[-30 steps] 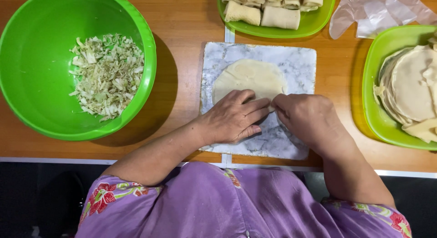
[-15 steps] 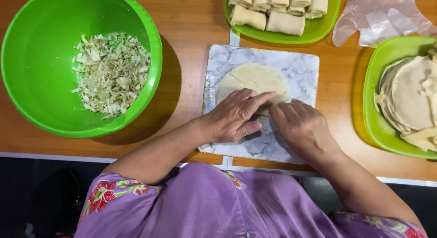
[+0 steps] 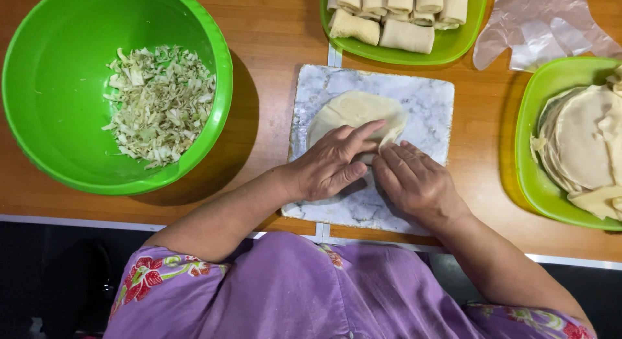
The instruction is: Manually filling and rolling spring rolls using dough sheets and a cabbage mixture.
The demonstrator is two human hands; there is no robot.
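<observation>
Two green trays [image 3: 453, 50] flank the marble board [image 3: 427, 99]; both hands, left [image 3: 334, 164] and right [image 3: 414, 183], fingers curled, pinch the dough wrapper [image 3: 353, 109].

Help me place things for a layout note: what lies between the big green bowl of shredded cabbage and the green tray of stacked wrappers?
In the head view, the marble board lies there, with a dough wrapper on it and both hands, left hand and right hand, pressing its near edge.
</observation>
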